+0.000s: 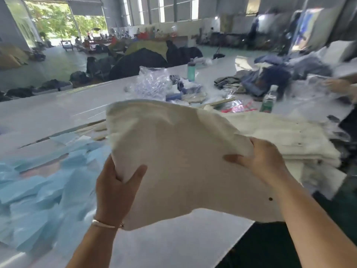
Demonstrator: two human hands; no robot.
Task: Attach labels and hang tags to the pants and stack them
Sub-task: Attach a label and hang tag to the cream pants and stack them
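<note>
Hands apart, each clamped on folded cream pants (179,157): left hand (116,188) at near-left edge, right hand (264,159) at right edge, garment lifted over desk (58,111). Step looks like stacking. Next move likely: carry right, lay squarely on cream stack (286,136).

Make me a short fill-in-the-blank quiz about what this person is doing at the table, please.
1. Both hands hold up a folded cream-coloured ____ item.
2. The left hand wears a thin ____ at the wrist.
3. The stack of cream pants lies to the person's ____.
4. The crumpled sheets on the table at the left are light ____.

Missing words: fabric; bracelet; right; blue
</note>
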